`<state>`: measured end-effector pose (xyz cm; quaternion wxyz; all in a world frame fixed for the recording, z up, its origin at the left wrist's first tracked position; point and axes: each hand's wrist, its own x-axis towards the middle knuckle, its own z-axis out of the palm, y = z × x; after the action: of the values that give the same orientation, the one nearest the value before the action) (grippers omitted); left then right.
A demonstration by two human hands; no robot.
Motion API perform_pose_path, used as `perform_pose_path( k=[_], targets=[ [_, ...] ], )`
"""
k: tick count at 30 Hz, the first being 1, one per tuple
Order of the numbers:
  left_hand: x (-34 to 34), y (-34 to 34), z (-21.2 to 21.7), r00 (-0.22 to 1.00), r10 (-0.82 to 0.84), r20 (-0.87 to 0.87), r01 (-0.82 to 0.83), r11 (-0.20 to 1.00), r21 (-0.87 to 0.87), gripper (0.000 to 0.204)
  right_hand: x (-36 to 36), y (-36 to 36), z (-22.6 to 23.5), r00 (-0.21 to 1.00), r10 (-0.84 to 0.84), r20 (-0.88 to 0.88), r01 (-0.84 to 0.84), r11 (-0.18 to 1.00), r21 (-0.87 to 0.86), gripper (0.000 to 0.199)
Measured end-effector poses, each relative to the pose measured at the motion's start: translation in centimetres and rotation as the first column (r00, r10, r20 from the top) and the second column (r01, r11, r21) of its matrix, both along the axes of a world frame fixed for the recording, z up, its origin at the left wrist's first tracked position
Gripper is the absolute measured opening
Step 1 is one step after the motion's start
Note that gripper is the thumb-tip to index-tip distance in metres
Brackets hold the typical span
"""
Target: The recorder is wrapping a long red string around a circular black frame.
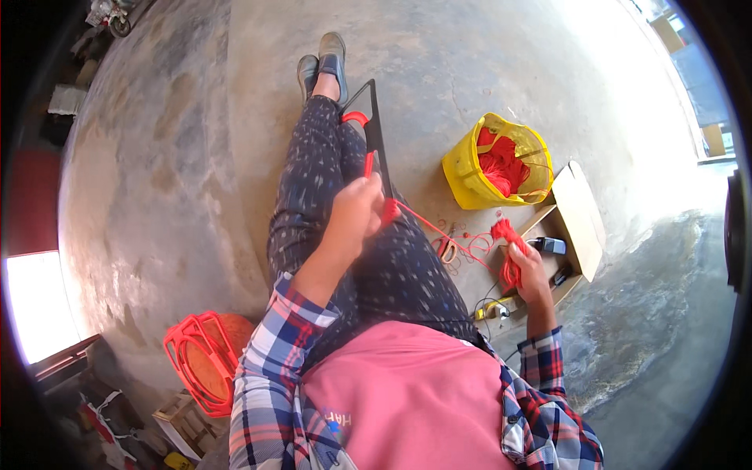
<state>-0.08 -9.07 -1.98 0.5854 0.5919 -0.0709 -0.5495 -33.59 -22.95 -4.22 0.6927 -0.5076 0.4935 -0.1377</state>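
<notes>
Cord (pixel 439 227) runs red and taut across my view, from my left hand (pixel 356 210) down to my right hand (pixel 526 270); the left hand sits over my lap with its grip closed on the cord's end, just where it meets a dark frame (pixel 374 133); that frame is a thin rectangle lying along my outstretched legs (pixel 313 172), with red wrapping at its near corner and down one bar; the right hand is low at my right side, its grip shut round a bunch (pixel 507 235) of loose red cord that sticks up above the fingers; I cannot tell how many strands it holds; on the floor (pixel 180 157) beyond that hand stands a yellow bucket (pixel 470 176) with more red cord piled in it; just beside the bucket, nearer me, lies an open cardboard box (pixel 583 215) with small dark items inside; a few loops of red cord lie on the floor between my legs and the box; at my left, near my elbow, a stack of red-orange frames (pixel 200 360) leans on the floor; my grey shoes (pixel 323 66) touch at the far end of my legs.
</notes>
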Motion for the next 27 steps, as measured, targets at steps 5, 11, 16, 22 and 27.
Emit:
perform_pose_path(
  k=[5,11,16,22,27],
  targets=[
    [-4.9,2.5,1.9,0.299,0.014,0.954,0.315,0.942,-0.112,0.028,6.5,3.0,0.3,0.845,-0.074,0.529,-0.196,0.879,0.435,0.049],
    [-6.6,3.1,6.3,0.974,-0.159,0.161,0.188,0.965,-0.182,0.026,12.7,3.7,4.4,0.706,0.597,0.382,-0.693,0.693,0.197,0.061],
    [1.0,0.9,3.8,0.081,0.158,0.984,0.227,0.959,-0.173,0.037,16.1,-1.3,1.6,0.806,0.238,0.543,-0.379,0.911,0.163,0.042],
    [2.2,-0.9,-0.6,-0.092,-0.326,0.941,0.176,0.925,0.338,0.032,20.7,-0.1,-0.7,0.751,0.544,-0.375,-0.591,0.298,-0.75,0.045],
    [2.2,-0.2,-0.6,0.215,-0.273,0.938,0.089,0.962,0.26,0.026,19.7,-0.9,0.7,0.748,0.538,-0.389,-0.584,0.254,-0.771,0.046]
  ],
)
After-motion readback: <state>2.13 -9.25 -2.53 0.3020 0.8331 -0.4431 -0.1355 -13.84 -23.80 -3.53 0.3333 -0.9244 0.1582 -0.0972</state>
